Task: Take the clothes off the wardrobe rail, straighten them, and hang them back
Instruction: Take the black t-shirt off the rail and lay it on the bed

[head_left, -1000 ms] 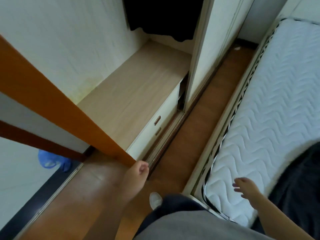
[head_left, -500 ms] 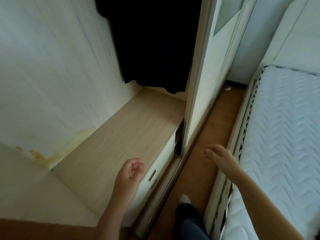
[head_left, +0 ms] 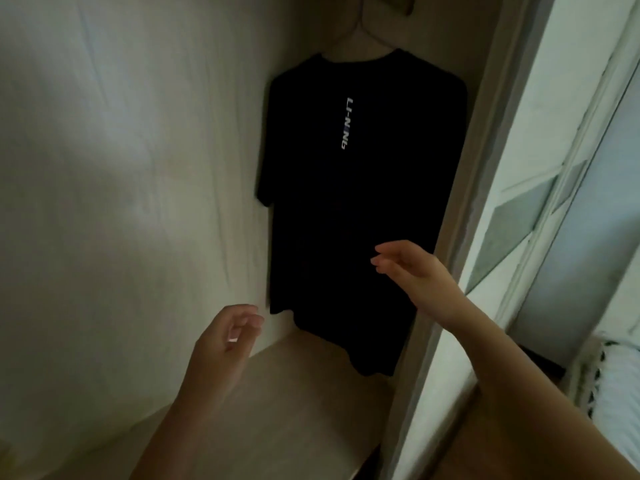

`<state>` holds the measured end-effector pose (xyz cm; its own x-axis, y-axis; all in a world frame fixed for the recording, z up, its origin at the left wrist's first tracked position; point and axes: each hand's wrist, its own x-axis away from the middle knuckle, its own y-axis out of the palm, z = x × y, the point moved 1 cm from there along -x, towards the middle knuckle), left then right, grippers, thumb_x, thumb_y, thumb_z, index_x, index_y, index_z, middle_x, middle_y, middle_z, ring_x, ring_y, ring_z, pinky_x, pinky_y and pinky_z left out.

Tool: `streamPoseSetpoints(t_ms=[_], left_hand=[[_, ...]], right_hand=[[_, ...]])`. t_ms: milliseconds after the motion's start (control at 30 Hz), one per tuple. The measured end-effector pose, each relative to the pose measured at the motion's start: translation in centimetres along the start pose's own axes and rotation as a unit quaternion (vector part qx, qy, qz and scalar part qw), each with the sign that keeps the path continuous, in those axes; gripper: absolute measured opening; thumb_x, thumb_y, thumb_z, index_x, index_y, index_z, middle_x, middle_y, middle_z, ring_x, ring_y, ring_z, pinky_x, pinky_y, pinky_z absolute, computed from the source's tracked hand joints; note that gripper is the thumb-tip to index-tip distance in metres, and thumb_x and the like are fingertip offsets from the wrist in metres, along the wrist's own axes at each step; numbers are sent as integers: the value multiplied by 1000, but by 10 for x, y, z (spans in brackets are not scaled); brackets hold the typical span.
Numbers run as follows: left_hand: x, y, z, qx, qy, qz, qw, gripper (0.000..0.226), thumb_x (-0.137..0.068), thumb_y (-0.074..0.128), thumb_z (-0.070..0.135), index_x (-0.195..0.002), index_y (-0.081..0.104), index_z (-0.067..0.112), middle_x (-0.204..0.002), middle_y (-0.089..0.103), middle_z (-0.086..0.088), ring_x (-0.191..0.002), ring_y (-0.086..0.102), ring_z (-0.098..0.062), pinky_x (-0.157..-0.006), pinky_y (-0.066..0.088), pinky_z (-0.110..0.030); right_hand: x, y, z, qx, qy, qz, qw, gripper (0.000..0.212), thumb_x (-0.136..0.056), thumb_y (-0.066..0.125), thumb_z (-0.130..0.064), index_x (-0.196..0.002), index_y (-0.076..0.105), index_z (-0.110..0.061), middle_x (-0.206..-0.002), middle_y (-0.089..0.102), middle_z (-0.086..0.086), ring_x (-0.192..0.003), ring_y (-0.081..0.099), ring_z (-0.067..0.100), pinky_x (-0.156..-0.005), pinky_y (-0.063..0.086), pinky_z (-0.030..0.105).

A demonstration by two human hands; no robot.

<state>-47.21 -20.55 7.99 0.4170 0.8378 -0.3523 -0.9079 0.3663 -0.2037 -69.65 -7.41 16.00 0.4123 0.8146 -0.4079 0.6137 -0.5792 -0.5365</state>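
The take-down step looks about to begin. The black T-shirt (head_left: 360, 209) hangs on its hanger (head_left: 375, 38) at the back of the wardrobe, untouched as far as can be told. The right hand (head_left: 415, 271) reaches across the shirt's lower half with fingers relaxed and apart, holding nothing; whether it brushes the cloth cannot be told. The left hand (head_left: 225, 344), below and left of the hem, is loosely curled and empty. Next, one hand probably needs to go up above the shirt's collar to lift the hook off the rail. The wardrobe wall (head_left: 138, 168) crowds the shirt's left sleeve, the sliding door (head_left: 512, 168) its right side, and a wooden shelf (head_left: 294, 393) lies just under the hem.
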Motion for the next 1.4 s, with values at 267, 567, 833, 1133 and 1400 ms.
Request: streamPoseSetpoints(t_ms=[267, 567, 833, 1133, 1400], left_hand=[[-98, 4, 40, 35, 69, -1, 997, 9, -82, 57, 25, -84, 60, 33, -92, 69, 4, -95, 63, -18, -86, 44, -28], [-162, -12, 57, 41, 115, 5, 992, 10, -73, 58, 38, -83, 62, 37, -88, 69, 16, -89, 64, -17, -81, 46, -26], [-173, -15, 51, 34, 114, -2, 993, 45, -85, 56, 4, -74, 61, 48, -86, 70, 18, -81, 67, -13, -75, 47, -19], [-174, -20, 41, 47, 99, 7, 994, 42, -84, 58, 6, -74, 62, 46, -84, 71, 19, -72, 65, -3, -64, 44, -6], [-168, -22, 47, 34, 109, 18, 993, 46, -86, 55, 4, -74, 61, 49, -84, 70, 21, -72, 65, -2, -65, 44, -4]], right_hand=[[-144, -40, -53, -68, -58, 116, 989, 28, -94, 46, -15, -122, 48, -14, -111, 55, -2, -110, 51, 18, -98, 42, 33], [-263, -85, -81, 126, -23, 309, 942, 38, -94, 42, -25, -128, 44, -10, -129, 51, 13, -122, 45, 30, -108, 30, 41], [-282, -114, -62, 401, 115, 268, 868, 51, -91, 46, -37, -131, 39, -6, -131, 46, 23, -126, 40, 39, -113, 5, 59], [-285, -113, -56, 290, 76, 256, 919, 33, -94, 44, -27, -111, 51, 0, -116, 56, 23, -107, 53, 37, -89, 45, 42], [-281, -107, -82, 138, 81, 261, 952, 16, -93, 46, -20, -97, 59, -11, -100, 63, 15, -98, 59, 33, -89, 47, 42]])
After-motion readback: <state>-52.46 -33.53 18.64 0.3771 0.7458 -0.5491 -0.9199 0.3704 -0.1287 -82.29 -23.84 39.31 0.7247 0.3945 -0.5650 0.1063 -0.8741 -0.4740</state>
